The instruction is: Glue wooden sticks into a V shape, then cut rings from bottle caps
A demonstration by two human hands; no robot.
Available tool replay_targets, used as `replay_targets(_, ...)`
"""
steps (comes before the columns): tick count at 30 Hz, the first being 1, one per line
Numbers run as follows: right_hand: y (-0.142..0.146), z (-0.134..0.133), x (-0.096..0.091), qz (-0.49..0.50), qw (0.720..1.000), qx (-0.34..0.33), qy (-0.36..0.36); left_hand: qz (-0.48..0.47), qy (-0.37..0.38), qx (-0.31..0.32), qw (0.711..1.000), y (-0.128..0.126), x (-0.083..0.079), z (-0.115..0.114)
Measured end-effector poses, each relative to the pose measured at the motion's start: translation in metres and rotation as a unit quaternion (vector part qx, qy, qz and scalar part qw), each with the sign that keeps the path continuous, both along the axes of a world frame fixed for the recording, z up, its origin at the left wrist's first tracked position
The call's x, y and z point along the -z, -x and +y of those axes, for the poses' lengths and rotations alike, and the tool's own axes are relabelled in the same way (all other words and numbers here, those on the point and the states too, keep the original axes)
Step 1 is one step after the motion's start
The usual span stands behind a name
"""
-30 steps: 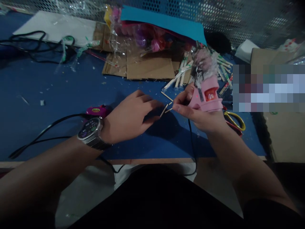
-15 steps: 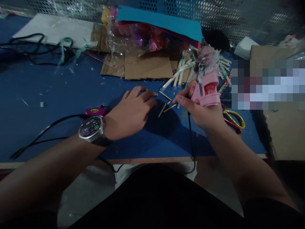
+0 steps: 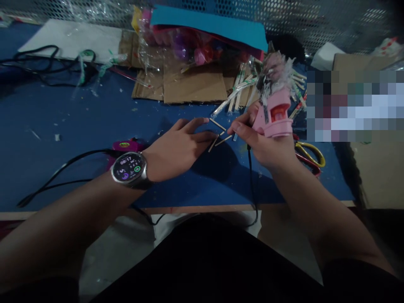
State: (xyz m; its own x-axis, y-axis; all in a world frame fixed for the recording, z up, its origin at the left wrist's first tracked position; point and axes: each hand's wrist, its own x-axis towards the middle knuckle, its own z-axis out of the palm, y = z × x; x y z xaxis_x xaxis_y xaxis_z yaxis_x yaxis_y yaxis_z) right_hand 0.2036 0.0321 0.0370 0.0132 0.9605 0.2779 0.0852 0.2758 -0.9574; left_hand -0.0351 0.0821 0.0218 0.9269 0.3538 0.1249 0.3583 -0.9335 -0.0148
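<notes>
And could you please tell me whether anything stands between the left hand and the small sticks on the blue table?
Nothing visible does: the left hand has its fingers right at the small sticks. The right hand, holding the pink tool, is close on their other side, not in between.

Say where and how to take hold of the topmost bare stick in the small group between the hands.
Pinch the topmost stick probably by its upper-left end, coming from the left: it seems to lie flat, with its lower-right end close to the other sticks.
</notes>
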Motion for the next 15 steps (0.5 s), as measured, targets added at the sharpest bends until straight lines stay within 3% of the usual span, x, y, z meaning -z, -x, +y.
replay_targets(4, 0.001, 0.0, 0.0, 0.002, 1.0, 0.004, 0.01, 0.001, 0.008, -0.001, 1.0, 0.0, 0.0, -0.001)
replay_targets(8, 0.0, 0.0, -0.001, -0.008, 1.0, 0.01, 0.013, -0.022, 0.034, -0.041, 0.998, 0.0, -0.007, 0.0)
replay_targets(15, 0.001, 0.002, -0.002, 0.031, 0.999, 0.034, 0.024, -0.206, 0.027, -0.018, 0.978, 0.002, -0.024, -0.004)
